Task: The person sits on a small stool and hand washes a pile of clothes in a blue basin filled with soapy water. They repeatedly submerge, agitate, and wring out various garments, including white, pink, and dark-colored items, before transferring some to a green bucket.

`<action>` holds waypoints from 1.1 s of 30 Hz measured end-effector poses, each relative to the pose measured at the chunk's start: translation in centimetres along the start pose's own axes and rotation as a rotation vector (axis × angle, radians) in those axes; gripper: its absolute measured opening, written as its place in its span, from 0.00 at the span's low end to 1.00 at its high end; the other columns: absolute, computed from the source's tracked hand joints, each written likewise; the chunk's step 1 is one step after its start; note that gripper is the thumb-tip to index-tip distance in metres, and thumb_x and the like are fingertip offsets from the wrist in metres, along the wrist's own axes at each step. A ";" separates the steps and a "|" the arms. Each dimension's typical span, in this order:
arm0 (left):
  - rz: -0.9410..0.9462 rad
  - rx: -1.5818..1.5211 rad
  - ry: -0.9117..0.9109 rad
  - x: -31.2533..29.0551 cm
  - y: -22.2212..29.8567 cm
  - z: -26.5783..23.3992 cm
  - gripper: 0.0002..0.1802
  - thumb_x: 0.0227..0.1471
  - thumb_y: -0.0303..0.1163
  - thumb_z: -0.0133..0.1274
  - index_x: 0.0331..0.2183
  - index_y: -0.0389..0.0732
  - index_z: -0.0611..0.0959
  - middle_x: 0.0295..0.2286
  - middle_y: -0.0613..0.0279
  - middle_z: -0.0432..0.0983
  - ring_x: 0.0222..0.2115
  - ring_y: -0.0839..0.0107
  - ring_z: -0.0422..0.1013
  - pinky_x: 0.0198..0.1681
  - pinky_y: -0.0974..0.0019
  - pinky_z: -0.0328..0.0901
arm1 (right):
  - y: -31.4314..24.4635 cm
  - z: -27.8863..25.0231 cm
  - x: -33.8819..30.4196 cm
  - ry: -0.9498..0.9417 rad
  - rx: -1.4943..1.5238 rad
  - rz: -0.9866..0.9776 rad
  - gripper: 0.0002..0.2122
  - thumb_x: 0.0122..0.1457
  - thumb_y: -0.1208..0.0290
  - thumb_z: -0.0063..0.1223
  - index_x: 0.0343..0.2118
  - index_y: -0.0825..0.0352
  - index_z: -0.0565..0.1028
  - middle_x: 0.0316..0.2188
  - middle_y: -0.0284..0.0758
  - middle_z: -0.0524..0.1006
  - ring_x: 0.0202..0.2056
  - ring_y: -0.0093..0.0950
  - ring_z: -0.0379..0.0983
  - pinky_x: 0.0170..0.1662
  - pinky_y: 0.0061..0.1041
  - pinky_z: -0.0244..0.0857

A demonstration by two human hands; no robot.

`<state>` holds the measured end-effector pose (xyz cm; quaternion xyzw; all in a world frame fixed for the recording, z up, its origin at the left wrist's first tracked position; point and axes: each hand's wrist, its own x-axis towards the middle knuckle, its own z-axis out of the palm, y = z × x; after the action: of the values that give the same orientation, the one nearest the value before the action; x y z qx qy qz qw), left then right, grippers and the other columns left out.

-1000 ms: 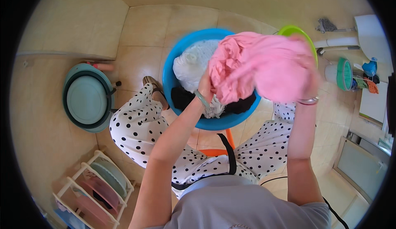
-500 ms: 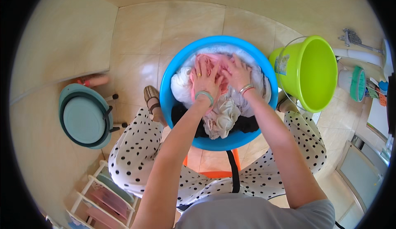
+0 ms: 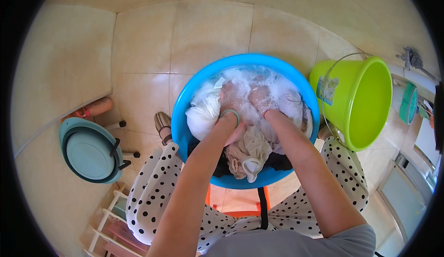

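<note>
A round blue tub (image 3: 179,118) between my knees holds soapy water and laundry. Both hands are pushed down into the suds (image 3: 245,79) in its far half. My left hand (image 3: 228,97) is beside a puffed-up white cloth (image 3: 203,116); my right hand (image 3: 260,97) is beside a pale greyish garment (image 3: 290,105). Foam and water hide the fingers of both. A bit of pink cloth (image 3: 236,134) shows by my left wrist, mostly under water. Nearer me lie a crumpled beige and off-white garment (image 3: 249,153) and dark cloth (image 3: 276,162).
A lime-green bucket (image 3: 344,88) with a wire handle lies tilted to the tub's right. Folded teal basins (image 3: 90,153) lean at the left wall, above a white rack (image 3: 104,224). An orange stool (image 3: 240,214) is under the tub's near side. Tap fittings (image 3: 411,58) stick out far right.
My hands have pressed down from on top of the pink cloth into the water. The pink cloth has mostly sunk and foam has risen over it. The view has also shifted.
</note>
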<state>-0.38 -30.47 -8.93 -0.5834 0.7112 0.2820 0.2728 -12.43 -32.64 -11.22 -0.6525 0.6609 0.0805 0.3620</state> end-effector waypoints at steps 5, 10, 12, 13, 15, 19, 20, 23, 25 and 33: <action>0.062 -0.686 0.269 -2.9 0.3 -2.5 0.20 0.54 0.34 0.48 0.48 0.39 0.74 0.46 0.55 0.71 0.48 0.59 0.67 0.49 0.61 0.62 | 1.5 -3.4 -2.4 0.066 0.414 0.126 0.09 0.54 0.68 0.49 0.35 0.64 0.77 0.37 0.43 0.74 0.37 0.42 0.72 0.40 0.38 0.67; 0.129 -2.276 0.163 -7.2 5.5 -2.8 0.28 0.57 0.46 0.46 0.57 0.46 0.65 0.50 0.61 0.67 0.45 0.62 0.68 0.49 0.64 0.64 | -3.1 -11.3 -12.9 0.549 0.690 -0.219 0.06 0.50 0.77 0.54 0.32 0.63 0.76 0.34 0.39 0.71 0.35 0.40 0.71 0.38 0.33 0.67; 0.233 -2.639 -0.222 -7.3 5.4 -3.7 0.32 0.58 0.48 0.45 0.60 0.48 0.59 0.53 0.61 0.62 0.45 0.64 0.68 0.47 0.67 0.65 | -4.8 -11.3 -16.9 0.580 0.612 -0.409 0.06 0.48 0.78 0.57 0.30 0.64 0.75 0.33 0.38 0.71 0.35 0.37 0.71 0.37 0.31 0.66; 0.251 -2.586 -0.271 -8.1 4.7 -4.3 0.34 0.58 0.47 0.45 0.60 0.42 0.57 0.55 0.59 0.59 0.49 0.63 0.65 0.48 0.67 0.64 | -6.3 -11.9 -19.2 0.517 0.569 -0.470 0.07 0.46 0.78 0.58 0.29 0.64 0.75 0.33 0.36 0.70 0.35 0.35 0.70 0.36 0.30 0.66; 0.215 -2.661 -0.483 -10.2 4.4 -6.3 0.28 0.56 0.44 0.49 0.54 0.41 0.65 0.45 0.62 0.67 0.38 0.70 0.68 0.40 0.70 0.67 | -7.9 -10.8 -22.4 0.532 0.547 -0.543 0.09 0.44 0.75 0.60 0.30 0.62 0.75 0.33 0.33 0.70 0.35 0.33 0.69 0.37 0.31 0.63; 0.373 -2.915 -0.783 -9.9 2.7 -1.7 0.25 0.57 0.42 0.46 0.50 0.36 0.68 0.42 0.56 0.68 0.37 0.63 0.68 0.41 0.58 0.65 | -11.2 -10.5 -23.9 0.677 0.161 -0.712 0.08 0.43 0.65 0.62 0.27 0.58 0.75 0.32 0.31 0.69 0.32 0.29 0.69 0.28 0.26 0.63; 0.364 -2.903 -0.722 -10.1 3.1 -1.8 0.24 0.56 0.42 0.46 0.49 0.36 0.69 0.42 0.56 0.69 0.38 0.63 0.68 0.42 0.59 0.65 | -10.7 -9.9 -22.9 0.720 0.216 -0.684 0.07 0.43 0.66 0.62 0.25 0.59 0.75 0.31 0.31 0.70 0.29 0.30 0.69 0.27 0.28 0.64; 0.180 -2.818 -0.393 -11.4 4.4 -2.2 0.23 0.56 0.42 0.45 0.48 0.36 0.71 0.43 0.57 0.71 0.41 0.64 0.68 0.46 0.61 0.64 | -9.0 -9.3 -19.7 0.780 0.411 -0.612 0.06 0.46 0.70 0.59 0.20 0.62 0.73 0.27 0.33 0.72 0.26 0.34 0.70 0.26 0.33 0.66; 0.033 -2.752 -0.237 -11.9 5.7 -2.1 0.22 0.55 0.41 0.44 0.47 0.37 0.73 0.43 0.57 0.72 0.43 0.64 0.69 0.48 0.62 0.63 | -7.0 -9.6 -17.7 0.673 0.383 -0.453 0.06 0.49 0.70 0.54 0.19 0.63 0.73 0.25 0.37 0.73 0.27 0.37 0.72 0.26 0.35 0.67; -0.030 -2.702 -0.139 -11.4 5.6 -0.1 0.15 0.58 0.36 0.41 0.40 0.38 0.76 0.37 0.62 0.75 0.36 0.69 0.72 0.43 0.68 0.66 | -4.7 -8.8 -17.9 0.607 0.310 -0.222 0.06 0.53 0.68 0.50 0.23 0.63 0.72 0.29 0.39 0.74 0.27 0.39 0.73 0.27 0.36 0.67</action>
<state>-3.97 -21.89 -0.23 -0.3858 -0.1410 0.7807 -0.4710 -13.42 -23.98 7.40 -0.6520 0.6677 -0.2577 0.2504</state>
